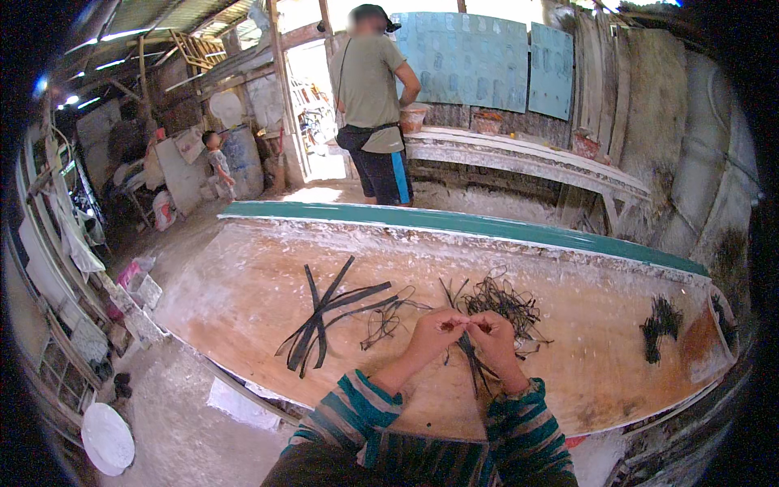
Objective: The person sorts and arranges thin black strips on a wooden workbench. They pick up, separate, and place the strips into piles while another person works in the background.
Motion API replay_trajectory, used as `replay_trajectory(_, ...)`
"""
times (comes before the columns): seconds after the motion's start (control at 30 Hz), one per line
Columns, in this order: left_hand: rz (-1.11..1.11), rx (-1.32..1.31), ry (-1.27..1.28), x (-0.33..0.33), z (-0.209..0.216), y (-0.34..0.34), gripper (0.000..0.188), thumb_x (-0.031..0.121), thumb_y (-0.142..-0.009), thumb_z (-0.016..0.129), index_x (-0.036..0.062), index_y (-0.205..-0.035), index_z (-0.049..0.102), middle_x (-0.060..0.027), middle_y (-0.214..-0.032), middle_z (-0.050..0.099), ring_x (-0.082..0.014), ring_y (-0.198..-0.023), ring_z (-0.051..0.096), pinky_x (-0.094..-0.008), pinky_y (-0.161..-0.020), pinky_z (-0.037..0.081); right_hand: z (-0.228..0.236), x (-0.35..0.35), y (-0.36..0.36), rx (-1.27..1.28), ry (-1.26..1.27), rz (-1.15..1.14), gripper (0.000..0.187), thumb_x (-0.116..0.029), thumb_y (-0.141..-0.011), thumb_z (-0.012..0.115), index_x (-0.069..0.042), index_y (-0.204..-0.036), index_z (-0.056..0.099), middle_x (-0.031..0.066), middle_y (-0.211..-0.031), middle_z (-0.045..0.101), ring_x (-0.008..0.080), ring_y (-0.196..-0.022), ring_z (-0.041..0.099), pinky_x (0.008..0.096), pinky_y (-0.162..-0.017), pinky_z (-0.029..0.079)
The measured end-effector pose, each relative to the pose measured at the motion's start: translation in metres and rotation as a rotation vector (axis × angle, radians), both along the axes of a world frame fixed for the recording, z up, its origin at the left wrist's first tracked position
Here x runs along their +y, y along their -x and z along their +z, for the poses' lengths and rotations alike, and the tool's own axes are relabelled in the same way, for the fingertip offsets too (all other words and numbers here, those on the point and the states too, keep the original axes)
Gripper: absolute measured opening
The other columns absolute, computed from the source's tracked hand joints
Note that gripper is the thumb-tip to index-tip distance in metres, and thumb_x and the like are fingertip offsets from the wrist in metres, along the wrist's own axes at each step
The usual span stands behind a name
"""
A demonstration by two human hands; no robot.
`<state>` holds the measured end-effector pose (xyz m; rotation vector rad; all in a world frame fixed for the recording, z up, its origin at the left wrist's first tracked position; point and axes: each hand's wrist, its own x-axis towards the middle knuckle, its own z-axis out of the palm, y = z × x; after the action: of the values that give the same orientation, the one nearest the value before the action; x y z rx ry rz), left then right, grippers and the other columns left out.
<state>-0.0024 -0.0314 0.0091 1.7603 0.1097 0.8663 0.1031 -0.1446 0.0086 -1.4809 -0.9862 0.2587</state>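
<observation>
Now both hands, left [434, 331] and right [493, 334], pinching thin black strips [471, 357] between fingertips. Hanging below the grip, over the table [243, 300].

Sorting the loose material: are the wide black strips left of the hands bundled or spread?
Spread: the wide black strips lie loose and crossed on the work surface, untied.

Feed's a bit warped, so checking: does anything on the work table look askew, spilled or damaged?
Nothing spilled. The table is stained and chipped at its edges. Black strips lie crossed, thin strands tangled. Both hands pinch strips.
</observation>
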Motion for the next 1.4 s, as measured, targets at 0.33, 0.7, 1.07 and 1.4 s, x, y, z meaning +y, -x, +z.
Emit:
replay_trajectory(0.33,0.115,0.056,-0.102,-0.003,0.006,0.003,0.011,0.002,-0.076,0.061,0.0022,-0.086,0.062,-0.0049,-0.079,0.062,-0.0114,-0.075,0.058,-0.0243,-0.067,0.045,0.015,-0.002,0.011,-0.27,0.009,-0.062,0.006,-0.006,-0.075,0.06,0.0,-0.076,0.058,0.01,-0.071,0.056,0.0183,-0.067,0.054,0.0292,-0.06,0.043)
replay_trajectory(0.7,-0.229,-0.021,0.279,0.012,-0.008,-0.004,0.011,0.01,-0.083,0.061,0.0014,-0.089,0.06,-0.001,-0.08,0.06,-0.0074,-0.073,0.055,-0.0215,-0.067,0.045,0.01,0.0,0.01,0.484,-0.096,0.297,0.006,-0.01,-0.083,0.053,-0.005,-0.084,0.056,0.0007,-0.078,0.056,0.0102,-0.071,0.051,0.0225,-0.065,0.04)
replay_trajectory(1.07,-0.03,-0.018,0.1,0.004,-0.007,-0.006,0.014,0.008,-0.083,0.059,0.0022,-0.095,0.058,-0.0028,-0.084,0.06,-0.0102,-0.078,0.055,-0.0247,-0.069,0.044,0.01,0.001,0.01,0.686,-0.147,0.269,0.008,-0.012,-0.086,0.056,-0.004,-0.088,0.057,-0.0004,-0.081,0.058,0.0065,-0.069,0.051,0.0196,-0.063,0.042)
replay_trajectory(1.4,-0.002,-0.033,0.12,0.009,-0.009,-0.006,0.016,0.006,-0.078,0.064,0.0014,-0.093,0.062,-0.0038,-0.082,0.062,-0.0107,-0.076,0.056,-0.0237,-0.069,0.044,0.012,0.003,0.011,0.421,-0.154,0.232,0.011,-0.011,-0.083,0.061,-0.002,-0.088,0.058,-0.0014,-0.076,0.057,0.0054,-0.065,0.048,0.0191,-0.059,0.037)
